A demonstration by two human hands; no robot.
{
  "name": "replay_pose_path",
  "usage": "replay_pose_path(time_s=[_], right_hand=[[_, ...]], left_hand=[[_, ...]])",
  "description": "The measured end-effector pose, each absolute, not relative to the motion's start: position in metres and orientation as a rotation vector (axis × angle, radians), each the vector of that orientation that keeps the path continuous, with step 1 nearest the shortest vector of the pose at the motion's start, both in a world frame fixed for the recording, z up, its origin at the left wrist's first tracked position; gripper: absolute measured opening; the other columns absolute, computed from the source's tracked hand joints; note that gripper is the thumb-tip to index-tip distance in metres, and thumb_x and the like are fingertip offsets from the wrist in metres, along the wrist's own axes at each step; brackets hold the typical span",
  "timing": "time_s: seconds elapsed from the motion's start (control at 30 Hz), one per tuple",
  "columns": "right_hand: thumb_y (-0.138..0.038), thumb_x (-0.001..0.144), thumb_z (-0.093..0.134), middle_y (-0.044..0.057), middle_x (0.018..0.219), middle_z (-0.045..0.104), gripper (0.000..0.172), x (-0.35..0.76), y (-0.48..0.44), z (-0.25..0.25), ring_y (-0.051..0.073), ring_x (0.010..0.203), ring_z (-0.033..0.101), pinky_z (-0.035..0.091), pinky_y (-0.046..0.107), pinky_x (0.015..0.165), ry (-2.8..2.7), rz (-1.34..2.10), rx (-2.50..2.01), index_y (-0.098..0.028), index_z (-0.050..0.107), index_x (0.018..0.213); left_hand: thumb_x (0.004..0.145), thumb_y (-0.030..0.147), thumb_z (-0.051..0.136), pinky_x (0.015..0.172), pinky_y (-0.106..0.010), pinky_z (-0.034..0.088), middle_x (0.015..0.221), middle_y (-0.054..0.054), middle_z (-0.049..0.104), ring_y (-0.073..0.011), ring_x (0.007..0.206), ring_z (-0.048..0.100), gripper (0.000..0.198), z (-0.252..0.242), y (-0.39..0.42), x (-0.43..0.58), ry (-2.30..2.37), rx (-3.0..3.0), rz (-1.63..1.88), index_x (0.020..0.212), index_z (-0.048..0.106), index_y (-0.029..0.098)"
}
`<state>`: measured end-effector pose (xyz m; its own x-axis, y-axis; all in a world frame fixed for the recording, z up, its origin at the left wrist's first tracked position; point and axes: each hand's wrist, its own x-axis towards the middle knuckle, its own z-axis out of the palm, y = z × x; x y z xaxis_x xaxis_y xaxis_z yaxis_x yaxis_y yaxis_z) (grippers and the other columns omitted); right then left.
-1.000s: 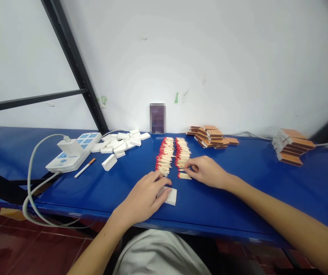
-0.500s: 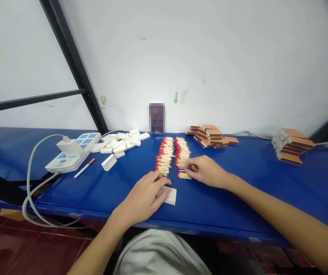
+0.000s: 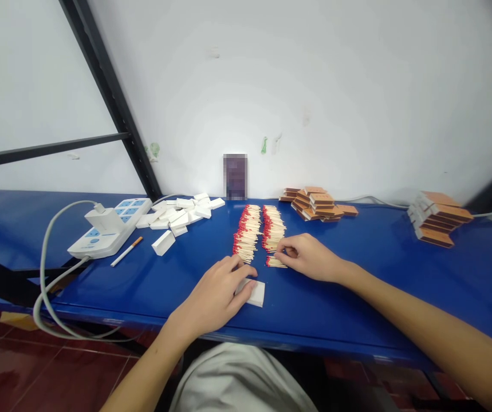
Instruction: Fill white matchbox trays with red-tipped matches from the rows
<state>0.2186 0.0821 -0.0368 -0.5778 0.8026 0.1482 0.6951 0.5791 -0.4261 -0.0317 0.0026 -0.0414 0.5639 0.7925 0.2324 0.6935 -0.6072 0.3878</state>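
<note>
My left hand (image 3: 224, 289) rests on the table with its fingers curled round the left end of a small white matchbox tray (image 3: 256, 294), partly hiding it. My right hand (image 3: 308, 256) is in a pinch at the near end of the right-hand row of red-tipped matches (image 3: 274, 229). Its fingertips touch down beside a small separate group of matches (image 3: 275, 262); anything between them is too small to make out. A second row of matches (image 3: 247, 232) lies to the left, just beyond my left fingers. Match heads point left in both rows.
White trays (image 3: 172, 216) are heaped at the left, near a cigarette (image 3: 126, 252) and a power strip (image 3: 112, 232) with cables. Brown matchbox sleeves (image 3: 321, 203) are piled behind my right hand, with more matchboxes (image 3: 439, 217) stacked far right. A blurred dark panel (image 3: 236, 177) stands against the wall.
My right fingertips have shifted slightly left and up. The gap between the small group of matches and the right-hand row looks clearer. My left hand has stayed put.
</note>
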Motion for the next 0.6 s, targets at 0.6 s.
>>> replay_pose_path(time_s=[0.6], right_hand=[[-0.052, 0.089, 0.063, -0.004, 0.061, 0.052, 0.034, 0.218, 0.0805, -0.0358, 0.01, 0.055, 0.043, 0.026, 0.025, 0.055, -2.522, 0.404, -1.229, -0.02, 0.065, 0.077]], left_hand=[[0.104, 0.03, 0.041, 0.09, -0.036, 0.046, 0.109, -0.006, 0.058, -0.0229, 0.099, 0.055, 0.024, -0.0402, 0.0029, -0.0311, 1.243, 2.551, 0.569, 0.115, 0.062, 0.023]])
